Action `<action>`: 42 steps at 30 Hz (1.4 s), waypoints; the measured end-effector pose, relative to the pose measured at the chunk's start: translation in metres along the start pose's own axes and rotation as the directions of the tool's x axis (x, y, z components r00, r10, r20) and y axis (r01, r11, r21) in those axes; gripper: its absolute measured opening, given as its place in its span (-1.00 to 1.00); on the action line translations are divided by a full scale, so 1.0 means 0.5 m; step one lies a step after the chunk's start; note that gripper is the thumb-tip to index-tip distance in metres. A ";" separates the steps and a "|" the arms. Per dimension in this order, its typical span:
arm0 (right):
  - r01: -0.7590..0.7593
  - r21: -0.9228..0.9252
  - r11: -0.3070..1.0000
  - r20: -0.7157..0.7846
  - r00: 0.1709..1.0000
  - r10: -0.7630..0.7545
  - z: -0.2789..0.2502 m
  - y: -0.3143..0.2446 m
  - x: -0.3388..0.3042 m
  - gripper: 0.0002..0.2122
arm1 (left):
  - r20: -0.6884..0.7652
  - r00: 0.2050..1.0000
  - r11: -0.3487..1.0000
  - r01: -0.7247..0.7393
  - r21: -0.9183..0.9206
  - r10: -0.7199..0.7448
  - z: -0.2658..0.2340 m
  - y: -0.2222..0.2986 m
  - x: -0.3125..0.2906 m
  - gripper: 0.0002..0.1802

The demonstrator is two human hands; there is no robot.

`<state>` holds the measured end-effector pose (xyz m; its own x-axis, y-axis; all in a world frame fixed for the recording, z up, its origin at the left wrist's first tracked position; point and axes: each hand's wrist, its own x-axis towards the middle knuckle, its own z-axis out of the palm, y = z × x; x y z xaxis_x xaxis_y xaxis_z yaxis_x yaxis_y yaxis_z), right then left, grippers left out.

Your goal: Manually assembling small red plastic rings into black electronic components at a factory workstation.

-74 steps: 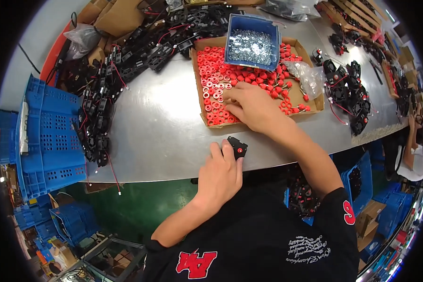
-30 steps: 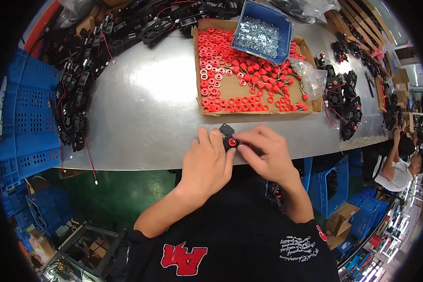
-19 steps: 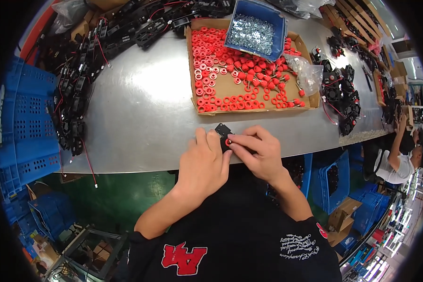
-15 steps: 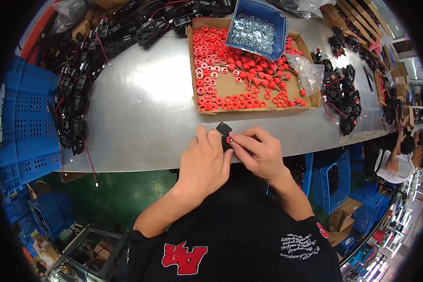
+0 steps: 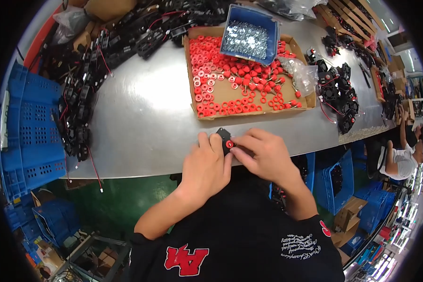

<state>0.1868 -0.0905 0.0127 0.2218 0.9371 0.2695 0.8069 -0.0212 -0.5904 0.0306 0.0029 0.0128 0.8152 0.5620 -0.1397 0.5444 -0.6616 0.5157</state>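
Observation:
My left hand (image 5: 203,165) is closed round a small flat black part (image 5: 222,133), holding it just above the near edge of the metal table. A round red knob-like piece (image 5: 229,144) with a light centre sits against that part. The thumb and forefinger of my right hand (image 5: 264,154) come together at the red piece's right side, in a pinch touching it. Beyond my hands lies a shallow cardboard tray (image 5: 256,114) with many red rings and red-headed screws. A blue bin (image 5: 274,40) of small shiny metal pieces rests on the tray's far side.
Black fan assemblies (image 5: 77,108) with thin wires are piled along the left and back; more fans (image 5: 340,89) lie at right. A blue perforated crate (image 5: 33,122) stands at far left. A clear plastic bag (image 5: 301,77) overlaps the tray. A co-worker (image 5: 399,160) is at far right.
My right fingertips have shifted slightly to the right off the front of the red piece, so more of it shows. My left hand still holds the black part. The whole view has shifted a little.

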 end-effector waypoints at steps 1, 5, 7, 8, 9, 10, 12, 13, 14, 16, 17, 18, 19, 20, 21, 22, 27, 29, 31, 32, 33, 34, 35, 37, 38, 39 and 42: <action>-0.016 0.048 0.999 0.020 1.000 0.015 -0.021 0.012 0.017 -0.84 | -0.002 1.000 0.999 -0.008 0.045 0.009 0.003 -0.001 0.001 -0.56; 0.030 -0.081 0.996 -0.276 0.960 -0.051 -0.077 0.068 0.162 -0.91 | -0.010 1.000 0.997 -0.021 0.071 0.022 0.006 -0.007 -0.003 -0.57; 0.030 -0.386 0.922 -0.246 0.960 -0.135 -0.102 0.117 0.240 -0.92 | 0.006 0.999 0.997 -0.032 0.065 0.031 -0.002 0.001 0.002 -0.57; 0.021 -0.395 0.919 -0.260 0.956 -0.134 -0.117 0.141 0.271 -0.92 | 0.028 0.999 0.998 -0.022 0.052 0.020 -0.003 0.005 0.004 -0.57; 0.047 -0.566 0.823 -0.160 0.973 -0.166 -0.129 0.160 0.302 -0.89 | 0.026 0.999 0.998 -0.035 0.055 0.034 -0.002 0.006 0.004 -0.57; 0.082 -0.713 0.696 -0.055 0.983 -0.173 -0.140 0.174 0.312 -0.87 | 0.024 0.999 0.998 -0.030 0.057 0.029 -0.001 0.007 0.003 -0.57; -0.175 -0.640 0.748 -0.250 0.968 0.013 -0.171 0.141 0.309 -0.85 | 0.012 1.000 0.999 -0.014 0.050 0.013 0.000 -0.001 -0.001 -0.56; -0.423 -0.513 0.747 -0.419 0.883 0.212 -0.187 0.130 0.296 -0.83 | 0.008 1.000 0.999 -0.011 0.046 0.011 -0.001 -0.004 -0.004 -0.57; -0.516 -0.517 0.683 -0.427 0.847 0.317 -0.208 0.142 0.262 -0.81 | 0.004 1.000 0.999 -0.012 0.040 0.011 -0.001 -0.003 -0.003 -0.57; -0.598 -0.518 0.612 -0.428 0.800 0.420 -0.234 0.192 0.192 -0.79 | 0.011 1.000 0.999 -0.009 0.032 0.008 0.003 -0.005 -0.001 -0.57; -0.550 -0.528 0.647 -0.319 0.835 0.450 -0.238 0.216 0.164 -0.79 | 0.025 1.000 1.000 -0.010 0.030 0.009 0.001 -0.009 -0.001 -0.56; -0.506 -0.530 0.681 -0.205 0.855 0.476 -0.233 0.229 0.145 -0.80 | 0.032 0.999 1.000 -0.015 0.028 0.014 -0.001 -0.013 0.000 -0.56; -0.511 -0.530 0.677 -0.204 0.851 0.483 -0.221 0.242 0.139 -0.80 | 0.045 0.999 0.999 -0.020 0.027 0.019 -0.004 -0.017 0.003 -0.56; -0.437 -0.463 0.771 -0.235 0.900 0.368 -0.212 0.251 0.137 -0.79 | 0.059 0.998 0.999 -0.024 0.024 0.023 -0.007 -0.017 0.004 -0.56; -0.345 -0.395 0.851 -0.274 0.929 0.249 -0.205 0.261 0.135 -0.79 | 0.067 0.997 0.999 -0.024 0.022 0.023 -0.009 -0.018 0.004 -0.56; -0.361 -0.355 0.862 -0.319 0.914 0.252 -0.200 0.271 0.131 -0.80 | 0.046 0.998 0.999 -0.047 0.013 0.047 -0.011 -0.019 0.004 -0.56; -0.278 -0.443 0.852 -0.104 0.960 0.259 -0.203 0.301 0.122 -0.82 | -0.003 0.998 0.998 -0.062 0.006 0.062 -0.002 -0.017 -0.001 -0.57; -0.221 -0.530 0.819 -0.054 0.972 0.228 -0.197 0.307 0.128 -0.85 | -0.008 0.998 0.998 -0.062 0.028 0.062 -0.001 -0.015 0.001 -0.56; -0.255 -0.605 0.754 -0.079 0.962 0.262 -0.188 0.308 0.129 -0.86 | 0.000 0.998 0.997 -0.060 0.040 0.060 -0.002 -0.010 0.001 -0.56; -0.241 -0.619 0.747 -0.119 0.969 0.214 -0.181 0.304 0.129 -0.86 | -0.002 0.998 0.997 -0.062 0.046 0.062 -0.001 -0.010 0.001 -0.56; -0.246 -0.613 0.751 -0.118 0.968 0.220 -0.183 0.301 0.131 -0.86 | 0.006 0.998 0.997 -0.060 0.051 0.059 0.000 -0.011 0.002 -0.56; -0.259 -0.582 0.771 -0.122 0.965 0.233 -0.188 0.298 0.134 -0.86 | 0.005 0.999 0.997 -0.047 0.059 0.047 0.001 -0.011 0.002 -0.56; -0.270 -0.554 0.788 -0.123 0.962 0.243 -0.196 0.294 0.136 -0.85 | 0.001 0.999 0.997 -0.034 0.064 0.034 0.002 -0.010 0.002 -0.56; -0.305 -0.496 0.813 -0.154 0.952 0.264 -0.200 0.289 0.120 -0.84 | 0.012 0.999 0.997 -0.032 0.065 0.032 0.000 -0.009 0.000 -0.56; -0.305 -0.472 0.827 -0.267 0.944 0.196 -0.194 0.291 0.108 -0.84 | 0.017 0.999 0.997 -0.029 0.065 0.028 -0.001 -0.007 0.000 -0.56; -0.300 -0.448 0.842 -0.377 0.918 0.127 -0.192 0.291 0.099 -0.83 | 0.018 0.999 0.998 -0.028 0.063 0.027 -0.001 -0.004 0.000 -0.56; -0.387 -0.063 0.920 -0.599 0.752 0.275 -0.170 0.211 0.065 -0.80 | 0.022 1.000 0.997 -0.011 0.074 0.009 -0.003 -0.005 -0.001 -0.55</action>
<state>0.3257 -0.0918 0.0241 0.7170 0.4899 0.4959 0.6907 -0.4039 -0.5998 0.0289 0.0049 0.0127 0.8245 0.5446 -0.1535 0.5485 -0.7028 0.4531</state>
